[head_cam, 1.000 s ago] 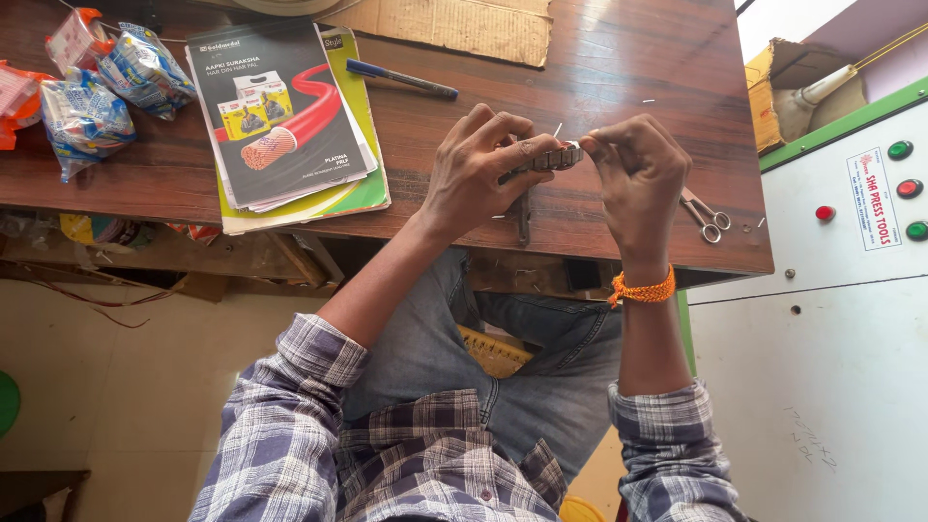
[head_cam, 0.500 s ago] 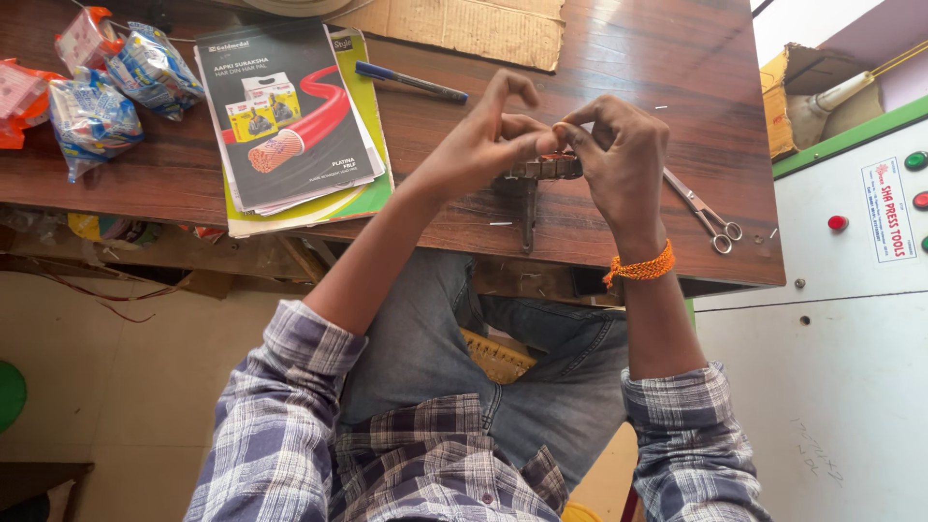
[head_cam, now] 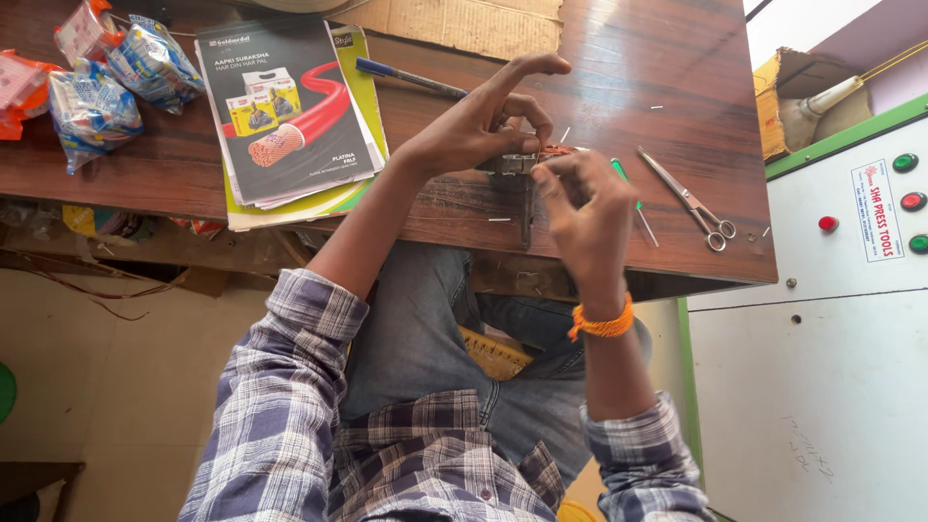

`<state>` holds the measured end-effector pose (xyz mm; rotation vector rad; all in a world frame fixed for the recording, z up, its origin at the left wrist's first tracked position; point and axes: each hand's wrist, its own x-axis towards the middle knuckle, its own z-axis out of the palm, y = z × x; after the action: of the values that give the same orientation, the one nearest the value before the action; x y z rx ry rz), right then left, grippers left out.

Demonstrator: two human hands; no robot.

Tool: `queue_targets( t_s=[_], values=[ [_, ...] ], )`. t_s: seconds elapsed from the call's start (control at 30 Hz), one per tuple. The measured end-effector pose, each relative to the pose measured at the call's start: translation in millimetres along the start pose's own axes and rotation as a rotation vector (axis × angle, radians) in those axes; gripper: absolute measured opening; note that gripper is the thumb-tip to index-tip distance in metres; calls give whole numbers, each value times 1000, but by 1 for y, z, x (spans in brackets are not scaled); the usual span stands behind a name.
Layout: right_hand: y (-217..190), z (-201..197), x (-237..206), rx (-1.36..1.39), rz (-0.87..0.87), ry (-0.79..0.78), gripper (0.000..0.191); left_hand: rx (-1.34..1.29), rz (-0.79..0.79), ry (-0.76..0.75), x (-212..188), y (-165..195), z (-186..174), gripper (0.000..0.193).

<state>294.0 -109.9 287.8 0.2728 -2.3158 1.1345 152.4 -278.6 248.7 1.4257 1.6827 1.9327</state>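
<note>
My left hand reaches over the wooden table and grips a small metal part, index finger stretched out. Thin copper-coloured wire sticks out of the part on its right side. My right hand, with an orange thread band on the wrist, meets it from the near side and pinches at the wire with its fingertips. A dark, narrow piece hangs down from the part between the two hands. What lies inside the right fingers is hidden.
Scissors and a green-handled tool lie right of the hands. A blue pen, a stack of catalogues, snack packets and cardboard sit further off. A white cabinet with buttons stands at the right.
Both hands stayed on the part. My left index finger has lifted and straightened, and my right hand has dropped toward the table's near edge, turning its back to the camera.
</note>
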Motion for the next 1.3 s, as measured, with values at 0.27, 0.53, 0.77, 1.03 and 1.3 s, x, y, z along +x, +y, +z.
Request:
queue_targets(
  t_s=[0.27, 0.53, 0.77, 1.03, 1.3],
  values=[
    [44, 23, -44, 308, 325, 48, 14, 168, 54, 26, -4, 6, -2, 48],
    [70, -7, -41, 321, 361, 127, 10, 896, 216, 461, -18, 16, 66, 42],
    [38, -37, -8, 0, 84, 99, 12, 809, 190, 544, -17, 4, 74, 37],
    [25, -30, 22, -142, -175, -12, 11, 788, 164, 571, -19, 1, 76, 39],
    [53, -25, 59, -165, -309, -102, 14, 747, -20, 451, -16, 1, 67, 50]
  ],
)
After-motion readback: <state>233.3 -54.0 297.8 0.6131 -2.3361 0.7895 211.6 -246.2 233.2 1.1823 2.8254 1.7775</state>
